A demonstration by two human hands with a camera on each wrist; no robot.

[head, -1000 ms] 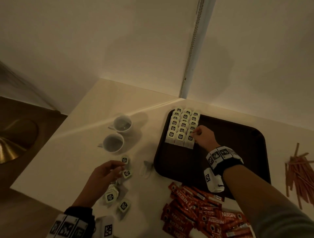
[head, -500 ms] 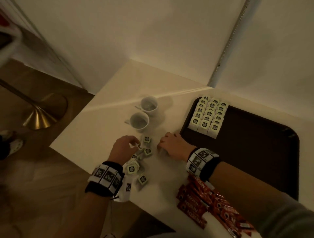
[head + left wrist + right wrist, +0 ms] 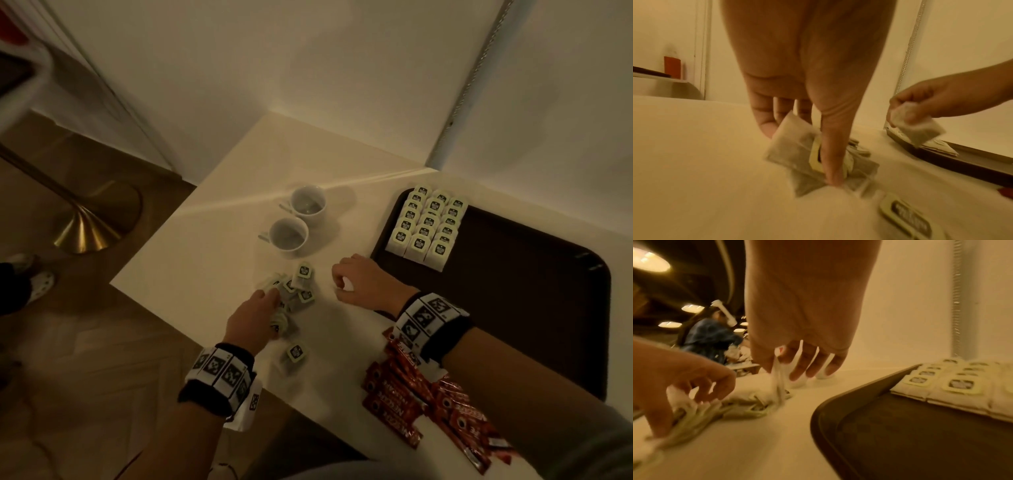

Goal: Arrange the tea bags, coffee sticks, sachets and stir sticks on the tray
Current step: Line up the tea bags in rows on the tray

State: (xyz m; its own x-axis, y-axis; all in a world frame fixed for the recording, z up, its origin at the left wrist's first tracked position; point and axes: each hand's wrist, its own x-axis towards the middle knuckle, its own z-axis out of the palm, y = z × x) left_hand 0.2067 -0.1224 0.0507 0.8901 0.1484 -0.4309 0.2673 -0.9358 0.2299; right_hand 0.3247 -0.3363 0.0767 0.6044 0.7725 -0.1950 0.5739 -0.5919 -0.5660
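The table point(image 3: 212, 219) carries the dark tray point(image 3: 513, 308) on its right half. The tray's far-left corner is filled with rows of tea bags point(image 3: 428, 226), three across, tags up, lying flat and overlapping like tiles. The row ends nearest the person are the open edge where the next bag would go.

A loose heap of tea bags point(image 3: 294, 291) lies on the table left of the tray, in front of two white cups point(image 3: 298, 222). Red coffee sticks point(image 3: 404, 401) lie in a pile at the near edge, partly under the right forearm. No stir sticks or other sachets show in the current views.

The right hand point(image 3: 363, 281) is between the heap and the tray's left rim, and is the nearer hand to the rows. Its thumb and fingers are pinched on one tea bag point(image 3: 916, 126), which hangs clear of the table. The rows lie to the right and forward of this grip, so the probable move is a short carry over the rim, with the bag turned flat and its long axis matching the rows.

The left hand point(image 3: 253, 318) is on the heap. Its thumb and fingers appear closed on a bag point(image 3: 797, 155) there, though motion blur leaves this uncertain.
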